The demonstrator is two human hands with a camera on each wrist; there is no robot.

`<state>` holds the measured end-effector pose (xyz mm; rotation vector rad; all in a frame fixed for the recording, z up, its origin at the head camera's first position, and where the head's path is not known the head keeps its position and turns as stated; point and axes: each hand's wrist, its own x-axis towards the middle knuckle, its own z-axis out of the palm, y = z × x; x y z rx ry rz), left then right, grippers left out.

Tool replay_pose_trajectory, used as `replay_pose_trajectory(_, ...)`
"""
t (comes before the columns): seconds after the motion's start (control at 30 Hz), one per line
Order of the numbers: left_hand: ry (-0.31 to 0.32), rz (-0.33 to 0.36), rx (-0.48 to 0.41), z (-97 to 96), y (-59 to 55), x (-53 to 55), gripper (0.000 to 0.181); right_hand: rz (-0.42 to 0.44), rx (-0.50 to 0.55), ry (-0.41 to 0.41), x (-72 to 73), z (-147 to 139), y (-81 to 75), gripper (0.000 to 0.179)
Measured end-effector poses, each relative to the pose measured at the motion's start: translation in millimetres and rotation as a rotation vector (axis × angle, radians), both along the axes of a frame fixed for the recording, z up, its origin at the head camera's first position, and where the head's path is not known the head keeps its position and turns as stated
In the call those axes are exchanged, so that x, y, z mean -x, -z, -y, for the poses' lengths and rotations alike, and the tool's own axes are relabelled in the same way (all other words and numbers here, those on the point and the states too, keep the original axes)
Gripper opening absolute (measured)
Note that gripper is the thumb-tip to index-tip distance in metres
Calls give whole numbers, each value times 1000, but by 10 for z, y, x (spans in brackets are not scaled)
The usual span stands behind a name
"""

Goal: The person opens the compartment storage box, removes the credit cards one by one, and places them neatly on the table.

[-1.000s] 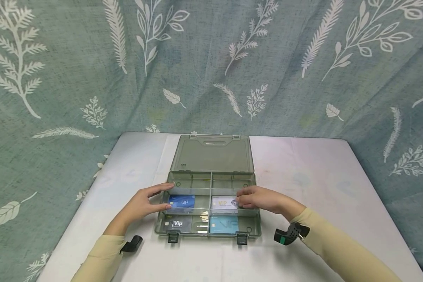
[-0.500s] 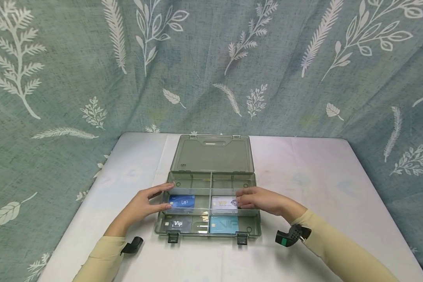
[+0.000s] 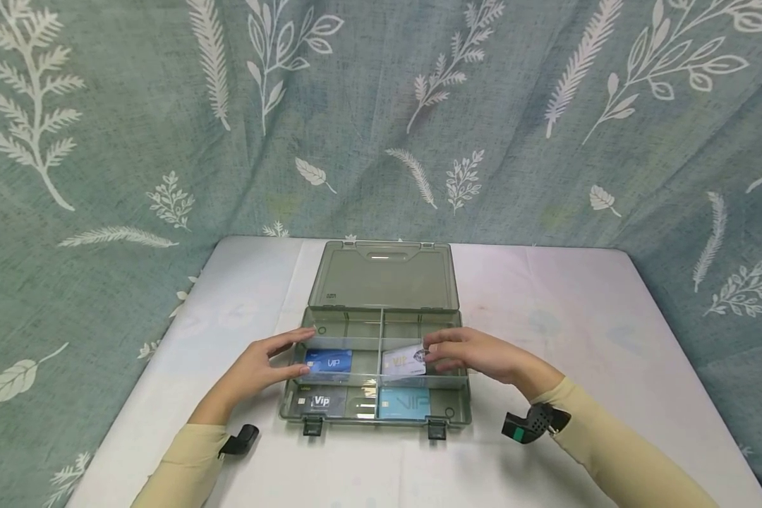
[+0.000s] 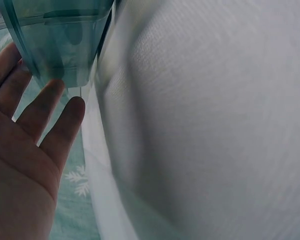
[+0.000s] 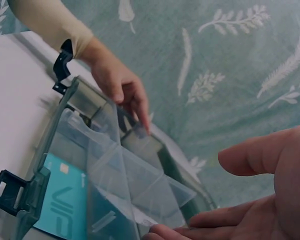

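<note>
A translucent grey-green plastic organizer case (image 3: 384, 423) lies with its lid (image 3: 384, 279) folded back. My left hand (image 3: 254, 367) rests at its left side, thumb and fingers spread, touching the wall. Reaching into the middle right compartment, my right hand (image 3: 482, 356) has its fingers at the right end of a white VIP card (image 3: 403, 361), which sits askew. In the right wrist view the thumb (image 5: 250, 154) stands apart from the fingers. A blue VIP card (image 3: 330, 361) lies in the middle left compartment. The front compartments hold a dark grey Vip card (image 3: 320, 402) and a teal VIP card (image 5: 64, 200).
Clear dividers (image 3: 346, 379) part the case into several compartments. Two black latches (image 3: 437, 429) hang at its front. A white cloth (image 3: 546, 310) covers the table, with a leaf-patterned curtain (image 3: 355, 127) behind. Both wrists wear black cameras (image 3: 536, 423).
The white card has turned askew, its right end higher than before. My right hand has shifted slightly, its fingers now spread wider at the card's right end. The left hand keeps its place.
</note>
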<state>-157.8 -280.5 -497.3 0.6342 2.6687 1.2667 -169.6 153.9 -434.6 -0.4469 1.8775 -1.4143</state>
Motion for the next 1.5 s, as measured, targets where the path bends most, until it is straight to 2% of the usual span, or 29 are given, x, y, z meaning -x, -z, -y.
replay_pose_trajectory(0.23,14,-19,-9,-12,34,8,62,-34,60,24,21,46,13,56)
replay_pose_trajectory(0.4,28,-21,-33,-24,45,2,63,-88,92,35,64,111,106,51)
replay_pose_trajectory(0.53,31,-30,-35,-27,50,3,62,-119,105,78,97,180,192,48)
replay_pose_trajectory(0.7,33,-33,-36,-19,64,8,60,-194,74,130,102,273,263,42)
replay_pose_trajectory(0.9,25,-32,-30,-6,61,2,57,-271,29,132,80,378,320,38)
replay_pose_trajectory(1.2,14,-24,-29,-3,32,3,58,-312,-57,210,60,491,316,33)
replay_pose_trajectory(1.33,16,-24,-28,-10,16,2,60,-348,-82,217,54,510,300,31)
replay_pose_trajectory(1.5,21,-20,-30,-20,-1,-6,60,-311,-69,220,42,514,303,30)
